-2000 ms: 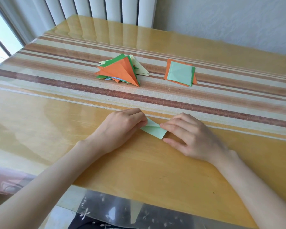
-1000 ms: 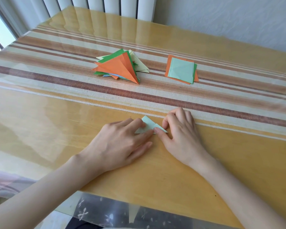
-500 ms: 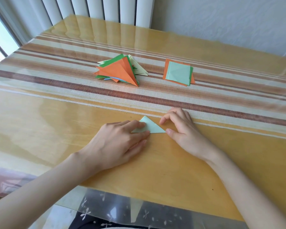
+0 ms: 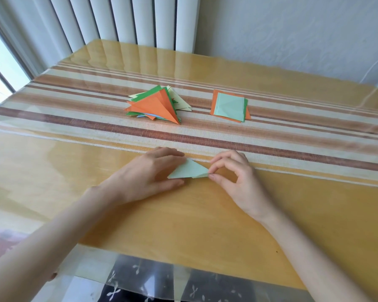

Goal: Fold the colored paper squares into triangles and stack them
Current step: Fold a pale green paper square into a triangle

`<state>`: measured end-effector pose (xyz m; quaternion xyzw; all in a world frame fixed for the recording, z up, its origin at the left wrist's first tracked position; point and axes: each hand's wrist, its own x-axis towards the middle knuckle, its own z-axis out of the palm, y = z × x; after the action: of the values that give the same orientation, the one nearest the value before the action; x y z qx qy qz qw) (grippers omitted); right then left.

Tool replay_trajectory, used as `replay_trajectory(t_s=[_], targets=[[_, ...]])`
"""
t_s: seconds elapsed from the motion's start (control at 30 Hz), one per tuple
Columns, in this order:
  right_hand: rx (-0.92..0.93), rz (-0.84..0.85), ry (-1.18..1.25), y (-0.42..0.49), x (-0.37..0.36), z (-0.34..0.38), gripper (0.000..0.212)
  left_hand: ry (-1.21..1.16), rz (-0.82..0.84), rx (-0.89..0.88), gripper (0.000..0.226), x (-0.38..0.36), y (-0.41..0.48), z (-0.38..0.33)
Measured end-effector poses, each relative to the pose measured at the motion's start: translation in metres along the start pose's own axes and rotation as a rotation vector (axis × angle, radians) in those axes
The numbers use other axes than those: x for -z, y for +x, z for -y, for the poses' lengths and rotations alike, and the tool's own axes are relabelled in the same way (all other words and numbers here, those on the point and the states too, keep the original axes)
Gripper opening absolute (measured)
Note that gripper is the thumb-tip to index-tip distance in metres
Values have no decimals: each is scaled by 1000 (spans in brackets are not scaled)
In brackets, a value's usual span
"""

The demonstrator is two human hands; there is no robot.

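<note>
A pale green paper folded into a triangle (image 4: 189,170) lies on the table (image 4: 194,225) between my hands. My left hand (image 4: 144,176) rests flat on its left part, fingers straight. My right hand (image 4: 238,177) pinches the triangle's right tip between thumb and forefinger. Farther back, a pile of folded triangles (image 4: 157,105) has an orange one on top, with green and pale yellow ones under it. To its right sits a stack of flat squares (image 4: 229,106), pale green over darker green and orange.
A striped cloth runner (image 4: 292,136) crosses the table under a clear glossy cover. White vertical blinds (image 4: 122,20) and a wall stand behind the far edge. The near table edge runs just below my forearms.
The pale green paper went from a half-made fold to a flat triangle. My right hand moved from pressing it to pinching its right tip. The camera tilted up.
</note>
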<state>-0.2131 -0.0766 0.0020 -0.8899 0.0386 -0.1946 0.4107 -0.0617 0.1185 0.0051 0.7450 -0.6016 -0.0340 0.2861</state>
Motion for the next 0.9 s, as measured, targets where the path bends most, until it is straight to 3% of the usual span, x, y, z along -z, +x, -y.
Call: replay_trajectory(t_s=[0.13,0.2,0.27,0.33,0.4,0.53,0.67,0.9], targets=[[-3,58,139,0,4,2,9,-304,-202,169,25,0,2,-4],[14,66,149,0,3,3,11,-507,-186,273,13,-3,7,-12],[19,66,164,0,4,4,12,-654,-63,270,37,-3,11,-17],[3,87,187,-1,6,4,9,-688,22,189,60,-3,12,-17],[-13,123,193,-1,8,3,5,-681,51,137,51,-4,15,-20],[-34,120,257,0,8,-2,2,-707,8,201,28,-6,18,-22],[-47,84,328,1,6,-4,2,-729,42,205,32,-4,17,-22],[-74,80,391,0,7,2,11,-750,-82,286,41,-9,22,-25]])
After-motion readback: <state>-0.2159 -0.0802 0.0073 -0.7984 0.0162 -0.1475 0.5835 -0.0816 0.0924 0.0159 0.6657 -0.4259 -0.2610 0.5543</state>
